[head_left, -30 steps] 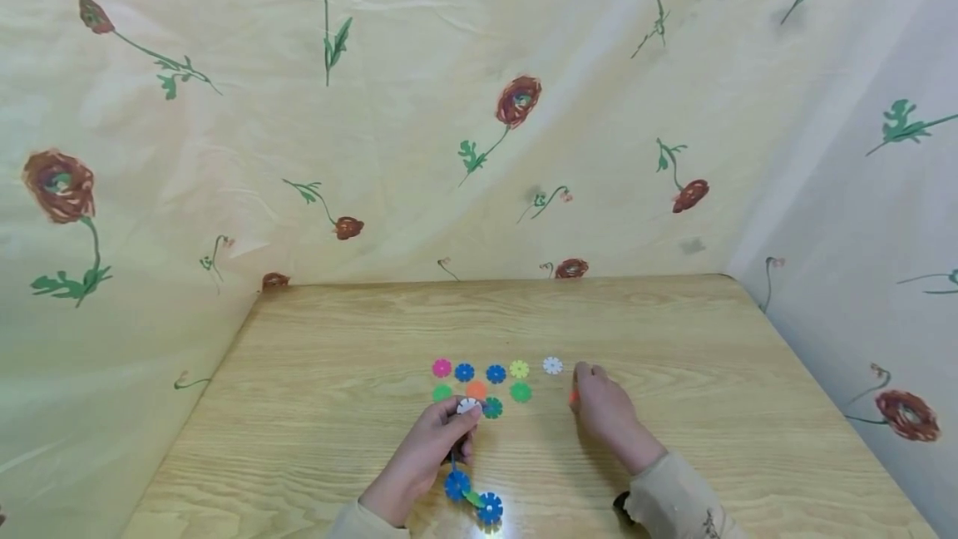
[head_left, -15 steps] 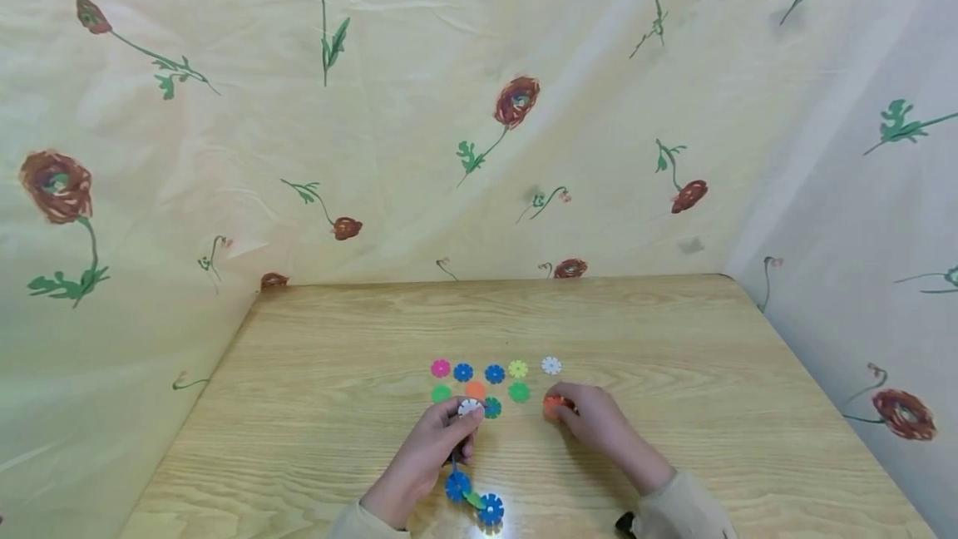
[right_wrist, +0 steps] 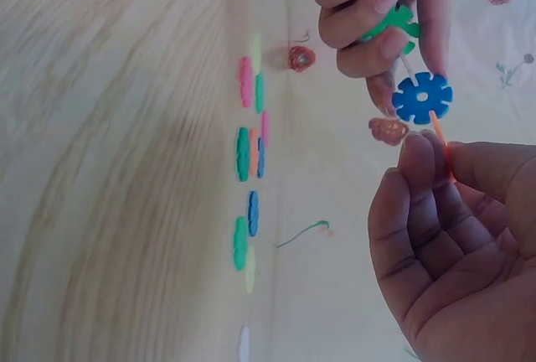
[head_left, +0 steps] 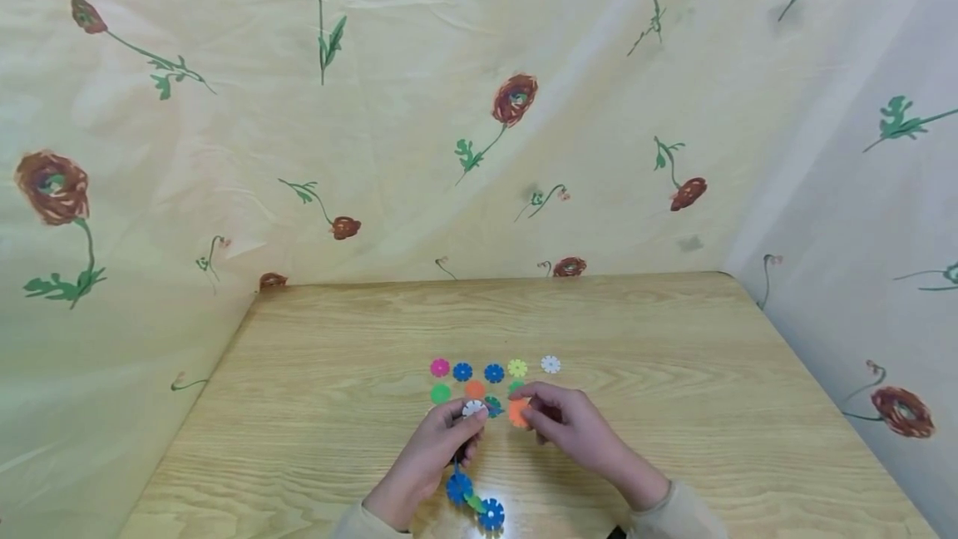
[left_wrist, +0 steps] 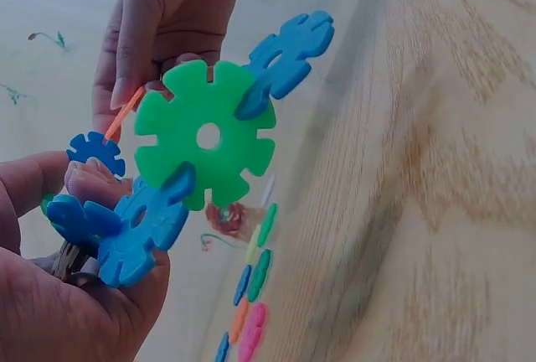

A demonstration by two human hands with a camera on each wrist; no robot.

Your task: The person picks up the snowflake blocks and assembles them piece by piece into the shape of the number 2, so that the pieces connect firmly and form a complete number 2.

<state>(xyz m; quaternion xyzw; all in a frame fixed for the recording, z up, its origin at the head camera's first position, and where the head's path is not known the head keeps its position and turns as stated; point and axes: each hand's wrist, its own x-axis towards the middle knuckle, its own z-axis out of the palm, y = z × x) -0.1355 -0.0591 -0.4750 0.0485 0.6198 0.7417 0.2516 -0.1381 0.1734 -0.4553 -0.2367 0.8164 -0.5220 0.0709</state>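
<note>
My left hand (head_left: 427, 449) grips a chain of interlocking snowflake discs. A white disc (head_left: 474, 411) shows at its thumb. From below the hand hang blue discs (head_left: 491, 514) joined by a green disc (left_wrist: 172, 144), which appears large in the left wrist view. My right hand (head_left: 587, 432) pinches an orange snowflake disc (head_left: 517, 413) between thumb and fingers. In the right wrist view that disc is edge-on, its tip right at the rim of a blue disc (right_wrist: 406, 100) at the chain's upper end. The left fingers partly hide the chain's middle.
Loose discs lie flat on the wooden table (head_left: 337, 339) beyond my hands: pink (head_left: 440, 368), blue (head_left: 462, 372), yellow (head_left: 517, 368), white (head_left: 550, 364), green (head_left: 441, 393) and orange (head_left: 475, 390). A flower-patterned cloth (head_left: 404, 106) hangs behind the table.
My right hand has picked the orange disc up from the table on the right and brought it left, close to the chain. My left hand stays nearly in place, still holding the chain.
</note>
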